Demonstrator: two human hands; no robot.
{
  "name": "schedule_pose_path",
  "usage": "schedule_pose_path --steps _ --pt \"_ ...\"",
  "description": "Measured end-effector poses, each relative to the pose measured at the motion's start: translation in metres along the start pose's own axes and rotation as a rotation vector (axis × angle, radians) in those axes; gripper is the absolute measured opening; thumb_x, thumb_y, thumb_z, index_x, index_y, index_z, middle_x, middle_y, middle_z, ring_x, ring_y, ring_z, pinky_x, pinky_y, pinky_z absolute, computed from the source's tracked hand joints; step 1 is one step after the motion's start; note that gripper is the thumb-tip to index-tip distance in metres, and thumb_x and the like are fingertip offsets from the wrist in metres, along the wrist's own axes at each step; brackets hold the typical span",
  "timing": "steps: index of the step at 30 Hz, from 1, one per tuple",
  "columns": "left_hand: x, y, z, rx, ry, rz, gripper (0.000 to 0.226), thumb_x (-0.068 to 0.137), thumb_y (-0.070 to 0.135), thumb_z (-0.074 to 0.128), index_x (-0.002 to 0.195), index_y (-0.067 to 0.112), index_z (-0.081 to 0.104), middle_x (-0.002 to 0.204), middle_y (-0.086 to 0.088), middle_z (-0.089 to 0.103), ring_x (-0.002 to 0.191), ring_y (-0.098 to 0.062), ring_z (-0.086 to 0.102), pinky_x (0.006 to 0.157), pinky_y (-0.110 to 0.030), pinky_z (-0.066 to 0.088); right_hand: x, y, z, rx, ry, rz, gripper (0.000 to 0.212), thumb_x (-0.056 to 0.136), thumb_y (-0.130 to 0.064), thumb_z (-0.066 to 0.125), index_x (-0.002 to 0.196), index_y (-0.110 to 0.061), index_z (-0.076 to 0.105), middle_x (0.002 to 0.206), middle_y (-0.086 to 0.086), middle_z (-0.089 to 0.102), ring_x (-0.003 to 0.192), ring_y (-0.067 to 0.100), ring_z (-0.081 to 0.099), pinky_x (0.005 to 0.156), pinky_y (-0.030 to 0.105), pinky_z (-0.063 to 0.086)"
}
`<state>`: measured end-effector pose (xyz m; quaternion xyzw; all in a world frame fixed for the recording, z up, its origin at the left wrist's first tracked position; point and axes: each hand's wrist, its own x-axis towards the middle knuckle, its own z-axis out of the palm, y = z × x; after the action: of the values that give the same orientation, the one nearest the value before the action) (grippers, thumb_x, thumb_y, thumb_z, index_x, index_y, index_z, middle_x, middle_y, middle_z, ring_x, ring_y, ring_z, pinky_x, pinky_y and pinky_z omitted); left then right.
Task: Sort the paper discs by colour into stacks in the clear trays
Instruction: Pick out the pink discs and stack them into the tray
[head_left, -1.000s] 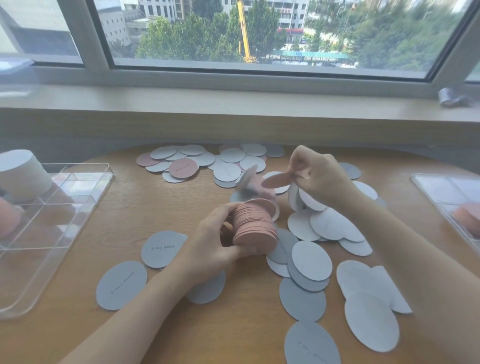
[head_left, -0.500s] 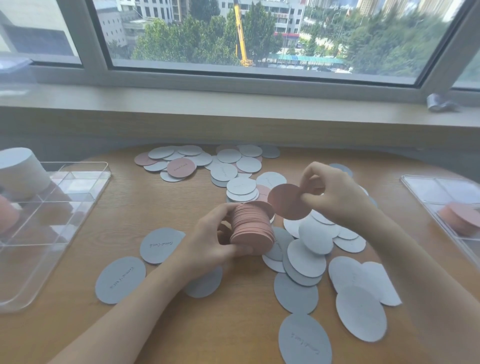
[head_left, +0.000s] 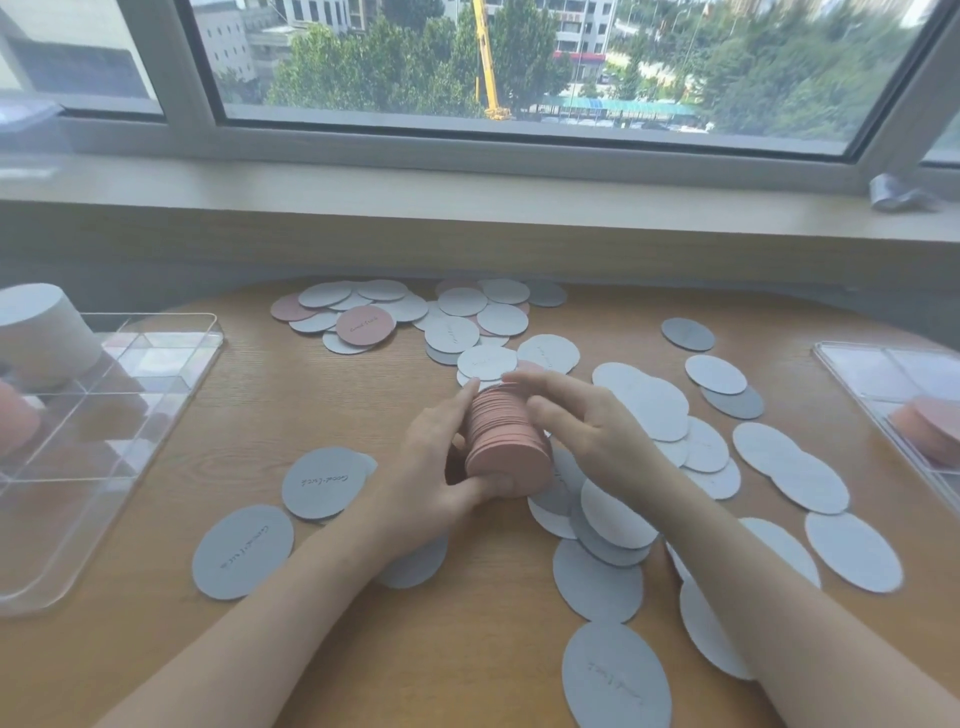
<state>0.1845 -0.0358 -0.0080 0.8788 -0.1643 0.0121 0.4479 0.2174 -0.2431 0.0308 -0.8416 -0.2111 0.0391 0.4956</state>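
A thick stack of pink paper discs (head_left: 506, 441) lies on its side at the middle of the wooden table (head_left: 218, 431). My left hand (head_left: 441, 467) grips it from the left, thumb under the near face and fingers over the top. My right hand (head_left: 587, 421) touches the stack's right side and far end with straight fingers. Loose grey discs (head_left: 241, 551) and white discs (head_left: 654, 405) lie all around, with a pink disc (head_left: 363, 325) in the far pile. The clear left tray (head_left: 156, 374) holds a white stack (head_left: 36, 332) and a pink stack (head_left: 15, 421).
The clear right tray (head_left: 852, 364) at the table's right edge holds another pink stack (head_left: 930, 431). A window sill (head_left: 467, 192) runs behind the table, with a small crumpled grey object (head_left: 898, 192) at its right end.
My right hand brought the single pink disc it pinched down onto the far end of the stack and let go. Its fingers now rest on the stack. The left hand kept its grip.
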Motion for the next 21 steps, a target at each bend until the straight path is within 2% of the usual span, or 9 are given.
schedule_pose_path --steps 3,5,7,9,12,16,18,20,21 --pt "0.0 0.001 0.001 0.141 -0.018 0.033 0.111 0.077 0.068 0.057 0.16 0.019 0.002 0.15 0.01 0.036 0.135 -0.01 0.031 0.115 -0.03 0.027 -0.004 0.001 0.01 -0.123 -0.102 -0.012 0.057 0.101 -0.046 0.043 0.154 -0.03 0.029 0.153 -0.027 0.028 0.144 -0.01 0.015 0.109 0.003 0.012" --pt "0.0 0.0 0.002 0.235 -0.037 0.047 0.114 0.077 0.076 0.043 0.159 0.017 -0.009 0.161 0.005 0.02 0.146 -0.014 0.018 0.121 -0.036 0.019 -0.006 0.003 0.017 -0.151 -0.146 -0.015 0.065 0.1 -0.054 0.035 0.157 -0.031 0.014 0.158 -0.024 0.015 0.144 -0.014 0.004 0.11 0.003 0.005" --pt "0.0 0.001 0.002 0.253 -0.056 0.045 0.115 0.076 0.078 0.043 0.158 0.018 -0.013 0.163 0.005 0.014 0.149 -0.013 0.013 0.122 -0.037 0.016 -0.006 0.004 0.02 -0.171 -0.145 -0.031 0.069 0.099 -0.058 0.031 0.158 -0.028 0.011 0.157 -0.024 0.012 0.141 -0.018 0.001 0.108 0.001 0.003" --pt "-0.001 0.003 0.003 0.197 -0.043 0.047 0.11 0.077 0.073 0.055 0.159 0.022 0.002 0.158 0.009 0.024 0.142 -0.013 0.028 0.118 -0.036 0.025 -0.005 0.008 0.02 -0.239 -0.116 -0.077 0.073 0.097 -0.067 0.027 0.157 -0.026 0.018 0.159 -0.018 0.021 0.144 -0.011 0.012 0.114 0.009 0.011" --pt "-0.003 -0.001 0.004 0.049 0.029 0.02 0.084 0.073 0.065 0.07 0.143 0.038 0.03 0.131 0.015 0.049 0.115 -0.017 0.054 0.1 -0.043 0.046 -0.005 0.012 0.02 -0.295 -0.071 -0.079 0.072 0.09 -0.073 0.028 0.145 -0.027 0.038 0.149 -0.013 0.042 0.136 0.007 0.037 0.113 0.034 0.03" --pt "-0.001 0.0 0.002 -0.009 0.029 0.021 0.087 0.07 0.059 0.078 0.143 0.038 0.035 0.123 0.016 0.057 0.105 -0.011 0.061 0.091 -0.041 0.052 0.002 0.006 0.017 -0.297 -0.054 -0.143 0.074 0.089 -0.074 0.024 0.133 -0.022 0.054 0.136 -0.011 0.052 0.127 0.007 0.04 0.108 0.027 0.028" --pt "-0.002 0.003 0.0 -0.043 0.032 0.028 0.086 0.068 0.056 0.081 0.141 0.036 0.039 0.121 0.017 0.059 0.102 -0.008 0.062 0.09 -0.038 0.053 0.013 0.007 0.008 -0.239 0.095 -0.125 0.055 0.098 -0.059 0.033 0.117 -0.019 0.065 0.119 -0.007 0.06 0.111 0.006 0.051 0.101 0.027 0.037" --pt "-0.002 0.005 0.0 -0.048 0.038 0.032 0.086 0.068 0.056 0.083 0.14 0.034 0.042 0.118 0.016 0.061 0.098 -0.007 0.062 0.089 -0.034 0.053 0.029 0.01 -0.005 -0.292 0.287 0.036 0.029 0.1 -0.042 0.049 0.107 -0.021 0.066 0.106 -0.005 0.06 0.096 0.009 0.057 0.092 0.035 0.045" --pt "-0.002 0.004 -0.001 -0.053 0.042 0.029 0.085 0.067 0.055 0.083 0.139 0.033 0.043 0.117 0.016 0.061 0.096 -0.006 0.063 0.087 -0.032 0.053 0.037 0.012 -0.011 -0.386 0.322 0.147 0.025 0.098 -0.041 0.053 0.105 -0.022 0.066 0.103 -0.004 0.059 0.095 0.013 0.057 0.09 0.037 0.046"
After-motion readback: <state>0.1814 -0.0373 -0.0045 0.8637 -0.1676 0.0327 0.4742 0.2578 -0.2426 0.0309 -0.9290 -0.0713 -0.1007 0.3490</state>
